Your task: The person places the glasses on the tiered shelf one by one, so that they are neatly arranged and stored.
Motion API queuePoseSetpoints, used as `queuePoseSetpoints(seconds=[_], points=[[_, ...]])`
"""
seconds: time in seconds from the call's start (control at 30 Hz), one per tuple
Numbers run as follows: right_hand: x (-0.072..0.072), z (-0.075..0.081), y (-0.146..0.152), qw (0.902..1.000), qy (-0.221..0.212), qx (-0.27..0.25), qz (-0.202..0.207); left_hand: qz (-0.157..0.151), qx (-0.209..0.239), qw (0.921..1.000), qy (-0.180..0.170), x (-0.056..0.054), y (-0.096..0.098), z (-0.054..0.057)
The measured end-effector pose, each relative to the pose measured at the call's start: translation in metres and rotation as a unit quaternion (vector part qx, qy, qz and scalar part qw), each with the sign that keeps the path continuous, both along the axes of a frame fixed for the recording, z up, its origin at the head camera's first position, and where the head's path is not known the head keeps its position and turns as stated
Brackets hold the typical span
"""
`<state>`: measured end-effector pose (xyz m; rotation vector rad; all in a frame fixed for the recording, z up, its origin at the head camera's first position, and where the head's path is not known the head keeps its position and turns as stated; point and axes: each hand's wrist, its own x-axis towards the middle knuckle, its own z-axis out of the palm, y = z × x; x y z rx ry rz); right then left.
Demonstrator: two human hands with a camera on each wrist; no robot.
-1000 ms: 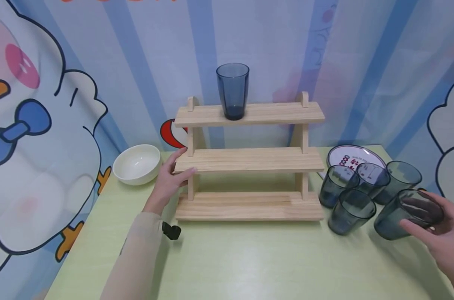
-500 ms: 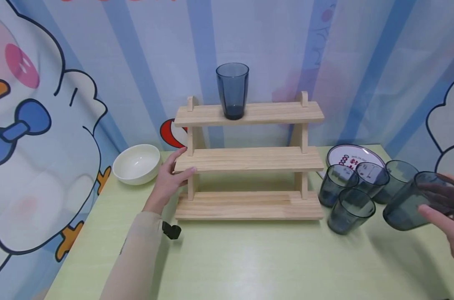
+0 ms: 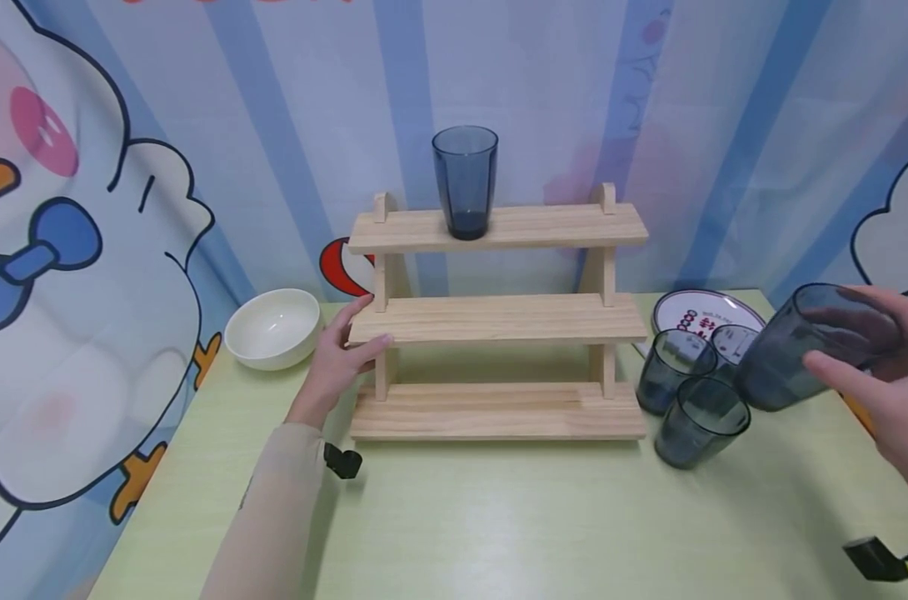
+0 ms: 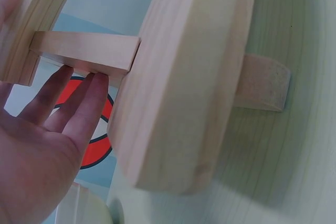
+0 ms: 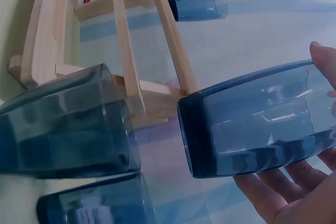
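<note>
Right of the tiered wooden shelf (image 3: 499,319) the left hand (image 3: 336,358) grips, the right hand (image 3: 895,400) has brought its grasped tumbler (image 3: 780,354) closer, apparently mid-transfer.

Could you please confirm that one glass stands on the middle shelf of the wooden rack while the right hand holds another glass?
Not the middle shelf: the head view shows the standing glass on the top shelf of the wooden rack. The right hand holds another glass.
</note>
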<state>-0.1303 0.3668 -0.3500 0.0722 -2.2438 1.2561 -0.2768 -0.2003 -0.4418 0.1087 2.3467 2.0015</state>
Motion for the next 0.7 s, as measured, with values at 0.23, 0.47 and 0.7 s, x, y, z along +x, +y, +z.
queuePoseSetpoints(seconds=[0.23,0.47,0.7], points=[[-0.019,0.020,-0.025,0.9987,-0.021,-0.003,0.046,0.000,0.001,1.0000,-0.001,0.000,0.000,0.000],[-0.039,0.037,-0.049,0.9950,-0.066,0.016,0.073,0.005,-0.001,1.0000,-0.004,0.002,0.000,0.000],[-0.057,0.055,-0.070,0.9901,-0.095,0.008,0.103,0.002,-0.004,1.0000,0.001,0.002,0.001,0.001]])
